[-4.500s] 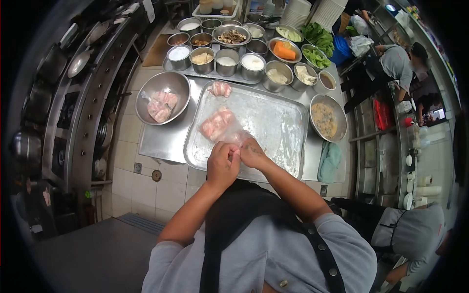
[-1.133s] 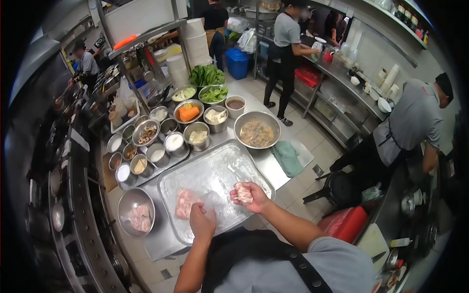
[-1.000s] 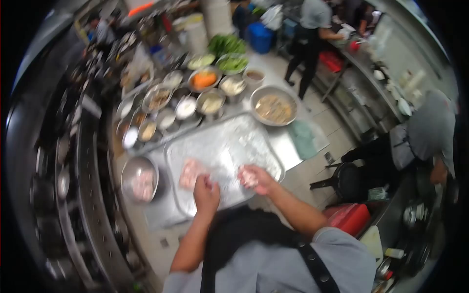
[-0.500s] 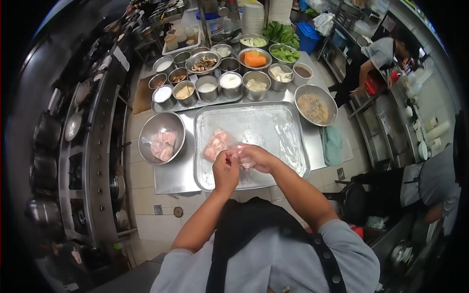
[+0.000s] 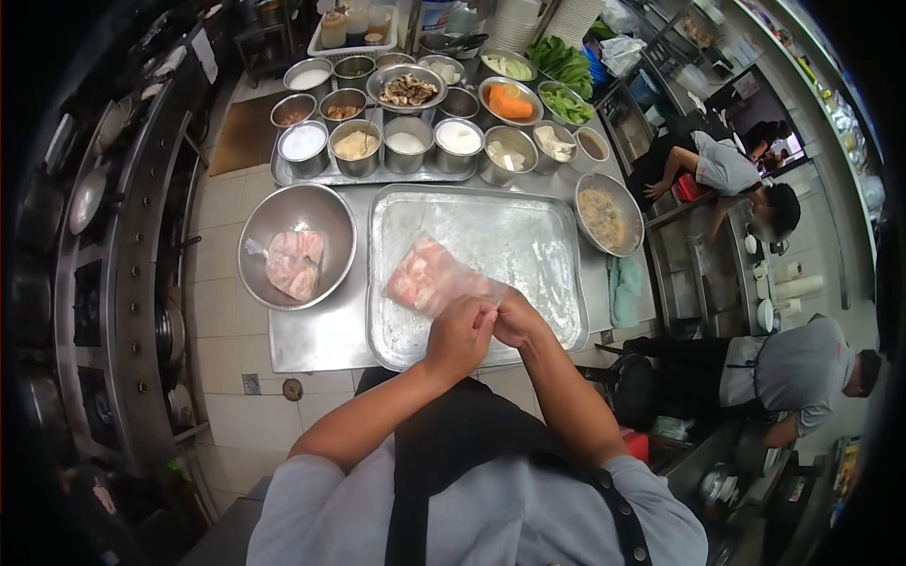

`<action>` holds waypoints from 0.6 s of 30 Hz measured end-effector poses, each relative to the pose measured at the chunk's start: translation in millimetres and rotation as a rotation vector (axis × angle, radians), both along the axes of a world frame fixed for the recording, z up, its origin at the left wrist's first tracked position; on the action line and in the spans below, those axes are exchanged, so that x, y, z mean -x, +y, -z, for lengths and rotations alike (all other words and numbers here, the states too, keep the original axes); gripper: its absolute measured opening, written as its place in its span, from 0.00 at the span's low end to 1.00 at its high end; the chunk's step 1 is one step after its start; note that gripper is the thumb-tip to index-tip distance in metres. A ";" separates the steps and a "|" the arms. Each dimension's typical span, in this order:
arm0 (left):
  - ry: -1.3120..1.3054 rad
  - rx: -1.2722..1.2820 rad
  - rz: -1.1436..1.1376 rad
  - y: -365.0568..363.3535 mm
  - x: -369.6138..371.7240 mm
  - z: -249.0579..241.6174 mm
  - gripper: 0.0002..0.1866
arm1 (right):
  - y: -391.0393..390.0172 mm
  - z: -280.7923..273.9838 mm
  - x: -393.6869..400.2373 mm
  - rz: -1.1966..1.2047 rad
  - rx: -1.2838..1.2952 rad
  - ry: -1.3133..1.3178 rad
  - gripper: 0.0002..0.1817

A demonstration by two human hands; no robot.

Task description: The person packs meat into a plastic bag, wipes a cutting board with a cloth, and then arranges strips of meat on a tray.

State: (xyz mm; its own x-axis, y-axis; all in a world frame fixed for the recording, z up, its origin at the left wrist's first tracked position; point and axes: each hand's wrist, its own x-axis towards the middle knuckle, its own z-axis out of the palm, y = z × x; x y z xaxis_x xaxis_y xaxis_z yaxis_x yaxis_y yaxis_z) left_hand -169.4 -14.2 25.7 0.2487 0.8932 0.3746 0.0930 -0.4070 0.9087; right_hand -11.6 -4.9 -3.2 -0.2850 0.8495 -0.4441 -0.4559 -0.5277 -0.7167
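Observation:
A clear plastic bag of pale pink raw meat [image 5: 420,272] lies on the metal tray [image 5: 528,222], its loose end stretched toward me. My left hand [image 5: 461,335] is closed on that loose end, thumb and fingers pinched together. Close beside it, my right hand [image 5: 517,319] also grips the plastic near the bag's mouth, with its fingertips partly hidden. To the left, a steel mixing bowl [image 5: 342,206] holds another bag of raw meat [image 5: 294,264], tied at one side.
Behind the tray stand several steel containers of ingredients, including white powder [image 5: 304,141], mushrooms [image 5: 408,91] and carrots [image 5: 510,101]. A bowl of brownish mixture [image 5: 604,217] and a green cloth [image 5: 626,291] lie right. Two co-workers [image 5: 727,165] [image 5: 793,368] work at the right.
The bag now lies extended to the left of my hands, its plastic drawn out. Both hands have come closer together at its end. The head view has shifted slightly.

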 end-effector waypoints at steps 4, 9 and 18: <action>0.030 0.029 0.062 3.9 2.2 -3.7 0.02 | -2.3 -3.6 9.6 0.074 -0.004 0.080 0.20; 0.003 -0.061 0.066 12.9 3.3 -4.8 0.02 | -11.8 28.4 9.1 0.046 -0.245 -0.899 0.23; 0.065 -0.055 0.015 25.6 -8.4 -8.0 0.03 | 7.1 22.5 35.6 0.446 -0.115 -0.279 0.15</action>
State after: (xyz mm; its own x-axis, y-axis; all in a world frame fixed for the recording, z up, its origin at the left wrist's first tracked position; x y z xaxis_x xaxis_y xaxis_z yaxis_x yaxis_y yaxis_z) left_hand -161.0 11.5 33.7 0.2874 0.8676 0.4059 0.1444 -0.4581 0.8771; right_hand -47.3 2.2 -25.7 0.2300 0.9087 -0.3485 -0.4016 -0.2376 -0.8845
